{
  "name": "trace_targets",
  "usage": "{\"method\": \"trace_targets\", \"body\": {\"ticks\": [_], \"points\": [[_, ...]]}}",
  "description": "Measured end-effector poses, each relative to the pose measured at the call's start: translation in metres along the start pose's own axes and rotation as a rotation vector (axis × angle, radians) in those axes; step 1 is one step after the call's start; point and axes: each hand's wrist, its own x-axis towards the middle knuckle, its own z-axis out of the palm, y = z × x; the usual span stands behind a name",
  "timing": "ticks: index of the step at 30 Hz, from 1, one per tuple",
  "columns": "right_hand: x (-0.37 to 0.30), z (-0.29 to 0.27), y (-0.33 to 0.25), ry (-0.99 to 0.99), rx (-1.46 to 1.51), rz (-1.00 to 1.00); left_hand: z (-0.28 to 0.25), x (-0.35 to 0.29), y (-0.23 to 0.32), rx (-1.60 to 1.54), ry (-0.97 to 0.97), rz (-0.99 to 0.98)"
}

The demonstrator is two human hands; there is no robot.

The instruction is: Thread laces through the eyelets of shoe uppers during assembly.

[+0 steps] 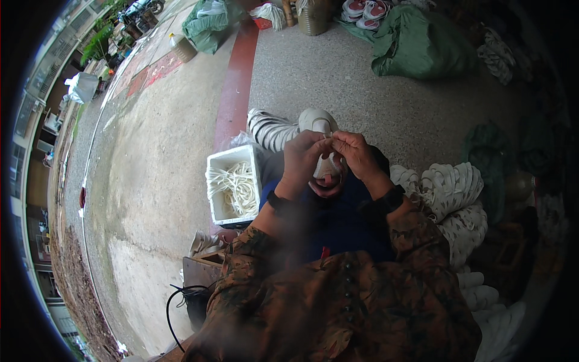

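A white shoe (323, 168) with a reddish collar and heel tab lies on my lap, toe pointing away from me. Over its upper, my left hand (303, 155) and my right hand (357, 155) meet, fingertips closed in a pinch. Between them shows a small pale bit of shoelace (328, 136), mostly hidden by the fingers. The hands cover much of the shoe's middle. Left of my lap stands a white foam box (212, 196) with many loose white shoelaces (239, 192) in it.
Nested rows of white shoes (269, 128) lie just beyond my left knee, and stacked white shoes (451, 187) are at my right. Green sacks (416, 45) and a plastic jug (183, 48) stand farther off on the floor. A black cable (170, 308) loops at lower left.
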Motion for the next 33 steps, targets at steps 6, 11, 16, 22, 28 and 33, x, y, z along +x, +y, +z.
{"method": "trace_targets", "body": {"ticks": [6,11,16,22,28,33], "points": [[-0.002,-0.001,0.007,-0.106,-0.003,0.041,-0.003,-0.003,-0.002,-0.055,-0.038,-0.089],[-0.003,-0.002,0.003,-0.138,-0.009,0.091,-0.005,-0.006,-0.001,-0.077,-0.023,-0.11],[-0.003,-0.004,0.011,-0.168,-0.028,0.088,-0.004,-0.007,-0.004,-0.089,-0.045,-0.107],[0.0,-0.001,0.017,-0.105,-0.237,-0.056,-0.012,-0.01,-0.026,0.452,0.009,0.285],[0.009,-0.015,0.007,0.263,-0.005,-0.012,-0.012,-0.023,-0.043,0.942,-0.467,0.727],[-0.02,0.023,-0.172,0.167,0.187,-0.607,-0.028,-0.026,-0.052,0.855,-0.359,0.628]]}}
